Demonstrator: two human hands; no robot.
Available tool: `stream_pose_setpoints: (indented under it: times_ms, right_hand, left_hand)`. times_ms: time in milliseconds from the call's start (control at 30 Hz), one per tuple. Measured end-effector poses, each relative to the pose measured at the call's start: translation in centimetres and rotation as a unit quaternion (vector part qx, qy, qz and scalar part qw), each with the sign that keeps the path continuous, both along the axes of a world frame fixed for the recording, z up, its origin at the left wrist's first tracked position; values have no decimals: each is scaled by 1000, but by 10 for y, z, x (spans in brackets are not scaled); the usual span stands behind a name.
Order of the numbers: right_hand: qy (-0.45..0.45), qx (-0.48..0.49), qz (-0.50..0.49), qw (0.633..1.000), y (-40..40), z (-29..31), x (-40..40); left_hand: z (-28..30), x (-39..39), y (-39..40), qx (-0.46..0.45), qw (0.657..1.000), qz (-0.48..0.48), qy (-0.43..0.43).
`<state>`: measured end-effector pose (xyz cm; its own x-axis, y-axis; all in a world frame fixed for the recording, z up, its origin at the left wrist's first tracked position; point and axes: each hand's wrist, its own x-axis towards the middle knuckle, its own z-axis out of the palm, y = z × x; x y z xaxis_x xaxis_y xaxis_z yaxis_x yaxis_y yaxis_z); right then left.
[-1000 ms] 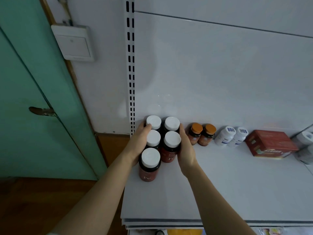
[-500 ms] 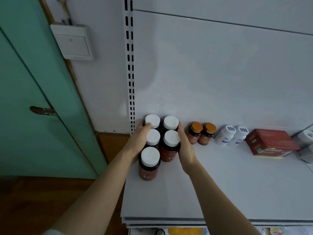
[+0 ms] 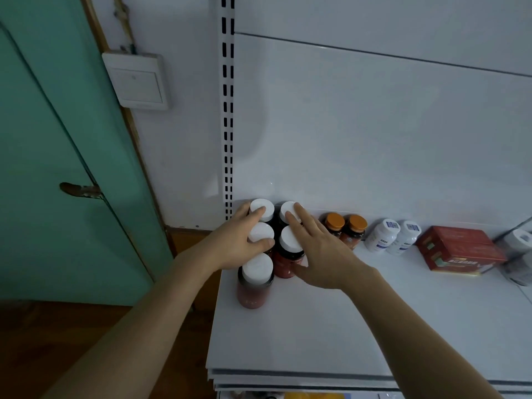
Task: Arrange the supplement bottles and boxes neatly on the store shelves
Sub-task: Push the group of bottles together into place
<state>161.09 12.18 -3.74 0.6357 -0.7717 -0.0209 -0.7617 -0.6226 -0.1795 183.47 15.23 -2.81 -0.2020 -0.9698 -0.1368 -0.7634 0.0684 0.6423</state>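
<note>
Several red supplement bottles with white caps (image 3: pixel 254 286) stand in two close columns at the left end of the white shelf (image 3: pixel 331 335). My left hand (image 3: pixel 231 244) reaches in from the left. Its thumb and index finger wrap the cap of the middle-left bottle (image 3: pixel 260 233), and a fingertip touches the back-left cap (image 3: pixel 264 207). My right hand (image 3: pixel 325 254) lies flat over the right column with fingers spread. Its fingertips rest on the back-right cap (image 3: pixel 286 210) and the thumb is beside the front-right bottle (image 3: pixel 288 264).
Along the back of the shelf stand two orange-capped bottles (image 3: pixel 335 223), two white bottles (image 3: pixel 384 237), stacked red boxes (image 3: pixel 457 251) and more white bottles (image 3: pixel 521 246) at the right edge. A slotted upright (image 3: pixel 228 110), a wall switch (image 3: pixel 138 82) and a green door (image 3: pixel 57 168) lie left.
Both hands have risen from pressing the sides of the bottle cluster onto the caps. My right hand has opened flat, and the view has shifted slightly.
</note>
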Motion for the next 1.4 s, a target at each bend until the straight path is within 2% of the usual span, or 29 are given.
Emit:
stream_pose_setpoints:
  times_ms: [233, 467, 567, 633, 733, 867, 1167, 1400]
  right_hand:
    - [14, 11, -15, 1000, -1, -4, 3]
    - [-10, 28, -27, 999, 4, 1, 1]
    - [-38, -14, -35, 999, 19, 12, 2]
    - [-70, -71, -30, 995, 35, 14, 6]
    - [-106, -140, 9, 985, 64, 5, 17]
    - [-113, -180, 54, 976, 84, -20, 22]
    - [-100, -256, 61, 960, 81, -29, 18]
    - [-105, -259, 51, 959, 83, -33, 23]
  left_hand:
    - [-1, 0, -3, 5, 1000, 4, -6]
    - [-10, 4, -3, -15, 997, 26, 77]
    - [-4, 12, 10, -56, 992, 52, 97]
    - [-1, 16, 28, -96, 992, 37, 73]
    - [-4, 16, 58, -150, 988, -25, -12]
    - [-18, 14, 75, -189, 980, -24, -57]
    - [-23, -5, 86, -217, 975, 29, -36]
    - [-27, -5, 88, -213, 976, 30, -33]
